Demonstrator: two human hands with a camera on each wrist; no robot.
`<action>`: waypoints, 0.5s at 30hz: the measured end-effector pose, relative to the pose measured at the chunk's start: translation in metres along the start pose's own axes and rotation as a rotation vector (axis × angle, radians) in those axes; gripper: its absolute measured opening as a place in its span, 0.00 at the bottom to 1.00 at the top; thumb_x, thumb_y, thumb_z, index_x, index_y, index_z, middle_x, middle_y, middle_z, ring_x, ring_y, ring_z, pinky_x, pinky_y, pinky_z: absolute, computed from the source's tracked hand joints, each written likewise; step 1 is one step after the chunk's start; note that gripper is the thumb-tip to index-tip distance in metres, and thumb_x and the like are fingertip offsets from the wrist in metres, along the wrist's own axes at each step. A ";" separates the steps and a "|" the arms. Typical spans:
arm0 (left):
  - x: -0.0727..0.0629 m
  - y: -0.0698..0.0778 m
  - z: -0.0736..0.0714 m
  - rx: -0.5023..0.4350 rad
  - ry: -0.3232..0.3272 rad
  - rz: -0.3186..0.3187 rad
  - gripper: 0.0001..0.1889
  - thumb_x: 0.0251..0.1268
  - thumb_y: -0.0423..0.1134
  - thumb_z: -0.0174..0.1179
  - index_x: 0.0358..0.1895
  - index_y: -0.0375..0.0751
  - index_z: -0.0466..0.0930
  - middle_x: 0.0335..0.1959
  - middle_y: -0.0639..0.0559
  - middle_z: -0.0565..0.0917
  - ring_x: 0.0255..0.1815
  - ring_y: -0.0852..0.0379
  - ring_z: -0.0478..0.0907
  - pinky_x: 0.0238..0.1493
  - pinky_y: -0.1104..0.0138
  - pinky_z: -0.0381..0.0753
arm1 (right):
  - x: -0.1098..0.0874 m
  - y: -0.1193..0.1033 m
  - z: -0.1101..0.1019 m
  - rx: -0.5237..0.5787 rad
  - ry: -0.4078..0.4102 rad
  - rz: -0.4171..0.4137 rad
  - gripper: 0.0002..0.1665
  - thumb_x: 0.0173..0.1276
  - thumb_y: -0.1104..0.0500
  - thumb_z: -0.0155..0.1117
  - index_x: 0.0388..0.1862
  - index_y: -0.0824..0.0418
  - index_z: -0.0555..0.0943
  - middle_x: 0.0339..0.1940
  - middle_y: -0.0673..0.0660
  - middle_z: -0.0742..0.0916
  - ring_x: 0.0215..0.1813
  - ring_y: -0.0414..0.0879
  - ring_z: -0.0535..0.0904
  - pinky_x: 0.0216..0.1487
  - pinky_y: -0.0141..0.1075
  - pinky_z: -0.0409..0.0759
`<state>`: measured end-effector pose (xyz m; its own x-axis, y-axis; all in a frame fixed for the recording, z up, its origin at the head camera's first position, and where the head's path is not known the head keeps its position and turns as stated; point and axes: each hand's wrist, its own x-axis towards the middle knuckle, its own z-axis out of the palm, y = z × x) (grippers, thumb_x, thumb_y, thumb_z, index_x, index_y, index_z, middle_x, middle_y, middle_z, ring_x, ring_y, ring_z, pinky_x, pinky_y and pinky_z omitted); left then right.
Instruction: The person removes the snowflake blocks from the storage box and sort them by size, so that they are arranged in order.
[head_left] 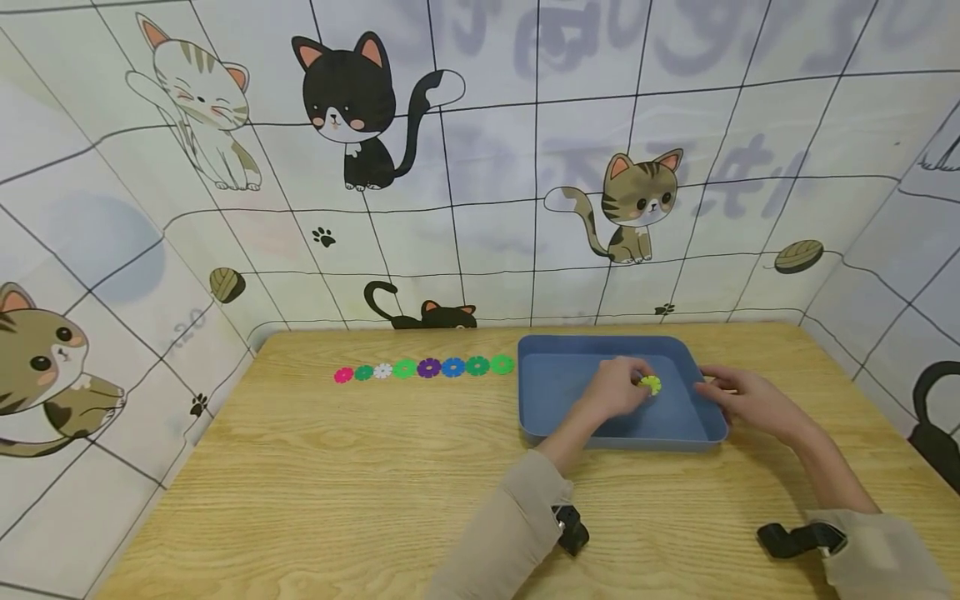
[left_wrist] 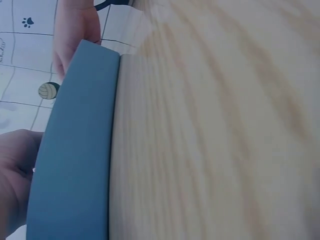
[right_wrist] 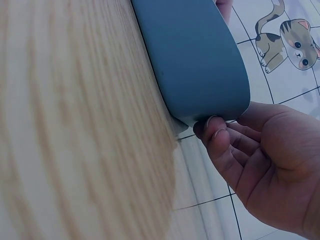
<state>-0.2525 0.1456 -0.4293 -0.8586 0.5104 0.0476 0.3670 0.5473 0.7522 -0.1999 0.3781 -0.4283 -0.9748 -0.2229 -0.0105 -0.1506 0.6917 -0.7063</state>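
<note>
Inside the blue tray (head_left: pixel 600 340), my left hand (head_left: pixel 617 388) pinches a yellow-green notched plastic disc (head_left: pixel 651 385). In the left wrist view, the tray's side wall (left_wrist: pixel 75 150) hides part of the left hand (left_wrist: pixel 17 170), and the disc cannot be made out. My right hand (head_left: pixel 753 403) grips the tray at its right end. The right wrist view shows the fingers of the right hand (right_wrist: pixel 275 160) curled against the outside of the tray's end wall (right_wrist: pixel 205 75).
A row of several notched discs, among them a pink disc (head_left: pixel 343 375), a purple disc (head_left: pixel 429 367) and a light green disc (head_left: pixel 502 364), lies left of the tray on the wooden table (head_left: pixel 337 483). Behind the table hangs a cat-patterned cloth (head_left: pixel 495 150).
</note>
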 end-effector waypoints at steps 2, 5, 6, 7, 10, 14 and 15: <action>-0.004 -0.001 -0.005 -0.037 -0.001 -0.002 0.09 0.72 0.35 0.63 0.51 0.44 0.86 0.38 0.56 0.85 0.31 0.66 0.77 0.30 0.74 0.75 | 0.000 0.000 0.000 0.001 0.000 -0.003 0.34 0.82 0.55 0.54 0.73 0.79 0.62 0.36 0.58 0.83 0.24 0.43 0.75 0.28 0.37 0.75; -0.010 -0.003 -0.012 -0.095 0.016 0.015 0.08 0.71 0.33 0.62 0.50 0.42 0.85 0.36 0.56 0.84 0.30 0.67 0.78 0.30 0.75 0.76 | 0.000 -0.001 0.000 0.002 0.001 -0.006 0.33 0.81 0.55 0.54 0.72 0.79 0.62 0.36 0.58 0.83 0.24 0.43 0.75 0.27 0.38 0.76; -0.012 -0.004 -0.015 -0.116 0.020 0.020 0.08 0.71 0.32 0.63 0.49 0.41 0.85 0.35 0.56 0.84 0.29 0.67 0.78 0.31 0.75 0.76 | 0.000 -0.002 0.000 0.002 0.001 -0.008 0.33 0.81 0.55 0.54 0.72 0.79 0.62 0.35 0.58 0.83 0.24 0.43 0.75 0.27 0.38 0.76; -0.014 -0.005 -0.018 -0.140 0.023 0.026 0.08 0.71 0.32 0.62 0.49 0.40 0.84 0.34 0.56 0.84 0.29 0.68 0.79 0.30 0.75 0.76 | -0.001 -0.002 0.000 0.004 0.001 -0.008 0.33 0.81 0.56 0.54 0.72 0.79 0.63 0.35 0.58 0.83 0.24 0.43 0.75 0.27 0.38 0.76; -0.020 -0.008 -0.028 -0.190 0.034 0.049 0.06 0.70 0.31 0.63 0.47 0.38 0.84 0.33 0.55 0.85 0.28 0.67 0.80 0.31 0.76 0.77 | -0.001 -0.004 0.000 0.006 0.001 -0.012 0.32 0.81 0.56 0.54 0.72 0.79 0.63 0.35 0.58 0.83 0.23 0.44 0.75 0.27 0.38 0.76; -0.027 -0.013 -0.044 -0.210 0.047 0.072 0.07 0.70 0.31 0.63 0.47 0.35 0.84 0.34 0.52 0.87 0.28 0.67 0.82 0.32 0.76 0.78 | -0.002 -0.002 0.000 0.012 -0.007 -0.020 0.33 0.82 0.56 0.53 0.73 0.80 0.61 0.34 0.58 0.82 0.23 0.45 0.74 0.27 0.38 0.75; -0.029 -0.015 -0.048 -0.213 0.052 0.078 0.07 0.70 0.31 0.63 0.47 0.35 0.84 0.34 0.52 0.87 0.28 0.67 0.82 0.33 0.76 0.78 | -0.002 -0.001 0.000 0.014 -0.010 -0.023 0.34 0.82 0.56 0.53 0.73 0.80 0.60 0.34 0.58 0.82 0.22 0.45 0.74 0.27 0.38 0.75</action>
<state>-0.2504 0.0913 -0.4101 -0.8500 0.5077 0.1402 0.3534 0.3524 0.8666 -0.1977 0.3777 -0.4273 -0.9695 -0.2452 -0.0009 -0.1706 0.6769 -0.7160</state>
